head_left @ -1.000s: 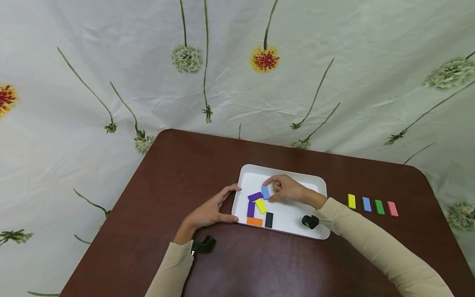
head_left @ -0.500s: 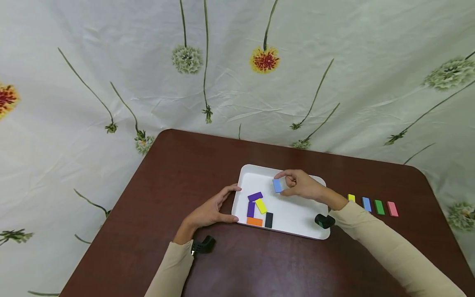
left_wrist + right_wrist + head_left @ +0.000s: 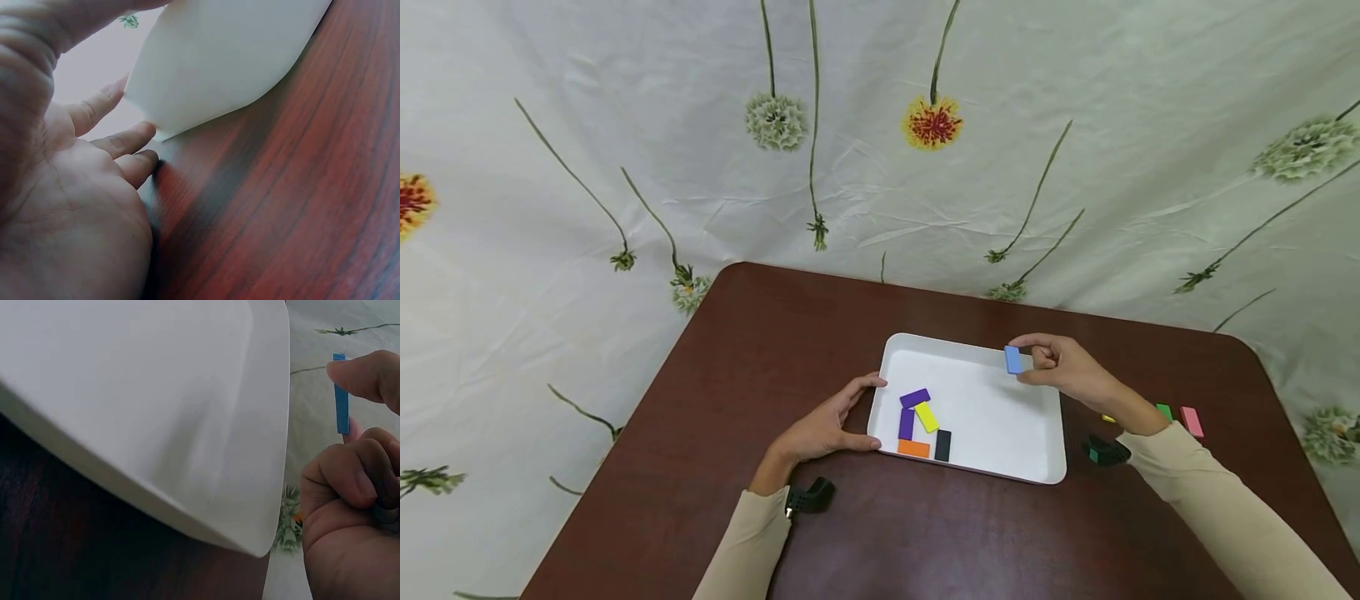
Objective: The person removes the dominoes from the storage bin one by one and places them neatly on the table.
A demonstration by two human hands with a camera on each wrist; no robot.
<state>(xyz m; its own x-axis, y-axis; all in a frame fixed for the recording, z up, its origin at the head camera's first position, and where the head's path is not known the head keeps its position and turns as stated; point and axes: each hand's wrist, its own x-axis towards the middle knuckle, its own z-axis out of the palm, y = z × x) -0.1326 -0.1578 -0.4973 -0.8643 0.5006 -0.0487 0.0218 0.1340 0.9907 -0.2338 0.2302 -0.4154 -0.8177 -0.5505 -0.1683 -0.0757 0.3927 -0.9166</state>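
Observation:
My right hand (image 3: 1066,367) pinches a small light-blue rectangular block (image 3: 1013,360) between thumb and fingers, raised at the far right part of a white tray (image 3: 992,442). The right wrist view shows that blue block (image 3: 342,403) edge-on, beyond the tray's rim. My left hand (image 3: 826,427) rests at the tray's left side, fingers and thumb spread apart along the rim; in the left wrist view its fingertips touch the tray's outer wall (image 3: 206,75). In the tray's left part lie two purple blocks (image 3: 907,423), a yellow block (image 3: 927,417), an orange block (image 3: 913,448) and a black block (image 3: 943,446).
On the brown table (image 3: 790,333), right of the tray, lie a pink block (image 3: 1192,422) and a green block (image 3: 1163,412); a yellow block (image 3: 1108,418) is mostly covered by the right wrist. A flowered white cloth (image 3: 850,183) hangs behind the table.
My right hand has lifted the blue block away from the purple and yellow blocks and carried it right to the tray's far side. The left hand stays at the rim.

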